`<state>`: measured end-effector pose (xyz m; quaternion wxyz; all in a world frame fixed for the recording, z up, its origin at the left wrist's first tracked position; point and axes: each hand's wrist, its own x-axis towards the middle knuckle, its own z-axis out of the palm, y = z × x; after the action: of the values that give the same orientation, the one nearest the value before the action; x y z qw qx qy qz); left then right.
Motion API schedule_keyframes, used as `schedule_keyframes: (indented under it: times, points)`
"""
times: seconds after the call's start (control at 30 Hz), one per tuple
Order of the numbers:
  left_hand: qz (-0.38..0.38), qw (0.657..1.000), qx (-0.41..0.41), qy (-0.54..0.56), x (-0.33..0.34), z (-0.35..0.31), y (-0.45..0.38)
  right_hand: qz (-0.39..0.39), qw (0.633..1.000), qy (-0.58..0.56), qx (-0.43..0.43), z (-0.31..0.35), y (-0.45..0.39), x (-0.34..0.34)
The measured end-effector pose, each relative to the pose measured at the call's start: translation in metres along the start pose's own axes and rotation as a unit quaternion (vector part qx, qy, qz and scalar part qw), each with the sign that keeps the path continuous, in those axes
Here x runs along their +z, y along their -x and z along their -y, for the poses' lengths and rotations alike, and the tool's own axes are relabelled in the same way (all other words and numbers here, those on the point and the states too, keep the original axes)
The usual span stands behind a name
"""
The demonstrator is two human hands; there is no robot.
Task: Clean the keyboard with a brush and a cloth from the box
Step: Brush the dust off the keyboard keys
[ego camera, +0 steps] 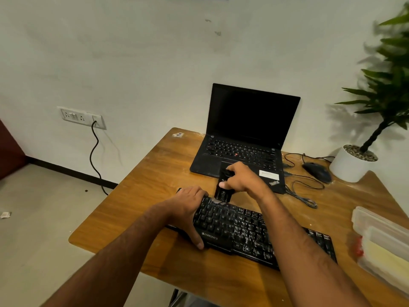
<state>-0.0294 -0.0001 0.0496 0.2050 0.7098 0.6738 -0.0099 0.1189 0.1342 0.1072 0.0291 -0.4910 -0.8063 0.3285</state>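
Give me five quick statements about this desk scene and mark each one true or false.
1. The right hand grips a black brush at the keyboard's far edge. True.
2. The left hand is lifted clear of the keyboard. False: it holds the keyboard's left end.
3. The laptop screen is dark. True.
4. The mouse lies left of the laptop. False: it lies to the right, by the plant pot.
5. The clear box sits on the laptop. False: it sits at the table's right edge.

A black plastic keyboard (254,233) flecked with white dust lies on an orange-brown grained wooden table (137,209); a black laptop (243,138) sits behind it.
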Motion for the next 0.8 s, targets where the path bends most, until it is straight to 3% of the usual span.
schedule_keyframes:
  times: [0.13, 0.3, 0.47, 0.53, 0.67, 0.8]
  points:
    - [0.001, 1.0, 0.003, -0.005, 0.001, 0.0, -0.001, 0.015, 0.999, 0.029, 0.035, -0.003, 0.0, -0.023]
    - [0.0, 1.0, -0.001, -0.007, 0.002, 0.001, -0.001, 0.0, 0.998, -0.063, 0.002, -0.004, 0.003, -0.007]
    - [0.001, 1.0, 0.001, -0.007, 0.003, 0.002, -0.002, 0.04, 0.997, 0.027, 0.052, -0.01, 0.01, -0.029]
    - [0.004, 1.0, 0.0, -0.01, 0.003, 0.002, -0.002, 0.008, 0.998, 0.062, 0.025, -0.004, 0.014, -0.033]
    - [0.0, 1.0, -0.001, -0.01, 0.004, 0.002, -0.002, -0.025, 0.998, 0.027, -0.049, 0.004, 0.018, -0.009]
    - [0.0, 1.0, 0.0, -0.013, 0.004, 0.002, -0.001, -0.014, 0.993, 0.113, -0.024, -0.003, 0.023, -0.007]
